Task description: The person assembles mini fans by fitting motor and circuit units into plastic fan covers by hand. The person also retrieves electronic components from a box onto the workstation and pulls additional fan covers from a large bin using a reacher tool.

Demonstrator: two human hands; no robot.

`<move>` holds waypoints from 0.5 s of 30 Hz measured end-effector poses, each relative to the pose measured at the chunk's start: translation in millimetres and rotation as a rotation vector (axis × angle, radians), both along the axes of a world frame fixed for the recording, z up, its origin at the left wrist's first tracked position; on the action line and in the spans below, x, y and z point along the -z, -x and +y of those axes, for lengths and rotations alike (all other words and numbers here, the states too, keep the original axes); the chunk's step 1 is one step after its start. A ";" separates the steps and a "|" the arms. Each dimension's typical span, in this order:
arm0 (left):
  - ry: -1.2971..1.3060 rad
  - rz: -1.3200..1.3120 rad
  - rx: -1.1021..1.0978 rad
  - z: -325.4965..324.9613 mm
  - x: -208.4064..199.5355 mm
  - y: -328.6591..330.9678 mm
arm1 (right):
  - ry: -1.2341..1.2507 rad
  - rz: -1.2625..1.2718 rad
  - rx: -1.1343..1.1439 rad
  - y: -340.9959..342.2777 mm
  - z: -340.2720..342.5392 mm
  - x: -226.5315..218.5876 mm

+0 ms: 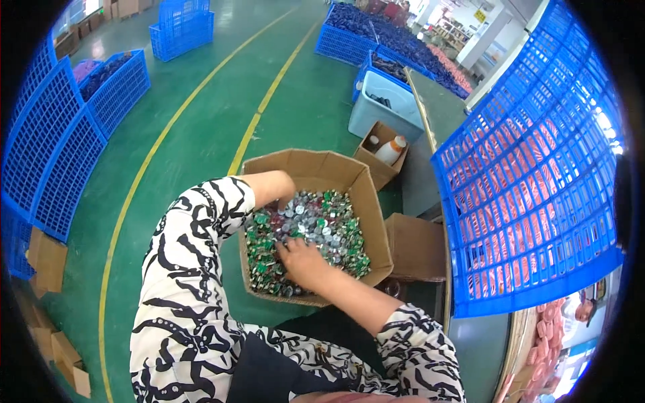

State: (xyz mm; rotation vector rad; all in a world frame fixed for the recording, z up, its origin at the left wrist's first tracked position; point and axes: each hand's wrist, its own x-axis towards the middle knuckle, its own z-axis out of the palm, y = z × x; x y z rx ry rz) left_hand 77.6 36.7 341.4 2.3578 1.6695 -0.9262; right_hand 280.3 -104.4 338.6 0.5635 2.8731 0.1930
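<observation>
Before me stands an open cardboard box (373, 218) holding a heap of small electronic parts (346, 235), green pieces with metal bits and round silver discs. My left hand (287, 195) reaches down into the far left part of the box, bent at the wrist. Its fingers are mostly hidden, so their grip does not show. Over the middle of the heap lies my right hand (304, 263), its fingers apart and touching the parts from the near side. Silver discs (306, 221) gather between the two hands.
A blue plastic crate (531, 201) with pink pieces seen through its mesh rises on the right. Beside the box are a closed carton (416, 247) and a small carton (380, 166) with a white bottle (391, 150). Blue crates (57, 154) line the left.
</observation>
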 end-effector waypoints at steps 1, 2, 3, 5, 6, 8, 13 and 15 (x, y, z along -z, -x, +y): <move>-0.016 -0.026 -0.014 -7.8 3.9 -1.3 | -0.028 0.032 -0.042 1.3 -1.8 8.8; -0.040 -0.049 -0.030 -12.7 -1.3 -2.0 | -0.061 0.033 -0.059 5.4 0.9 13.0; -0.016 -0.067 -0.061 -9.6 -3.0 -5.3 | -0.090 0.034 -0.075 8.4 4.7 17.8; -0.161 -0.115 -0.085 -4.6 -4.2 0.5 | -0.195 0.022 -0.121 15.6 19.8 28.5; -0.116 -0.081 -0.101 0.5 -6.6 -1.1 | -0.251 0.034 -0.133 18.4 27.7 36.1; -0.092 -0.055 -0.128 3.9 -15.1 -5.1 | -0.328 0.018 -0.180 22.2 33.5 37.7; -0.135 -0.161 -0.141 16.9 -10.0 1.6 | -0.315 -0.063 -0.194 31.2 45.0 26.1; -0.108 -0.179 -0.189 21.6 -13.0 -1.6 | -0.310 -0.022 -0.176 30.1 48.8 32.9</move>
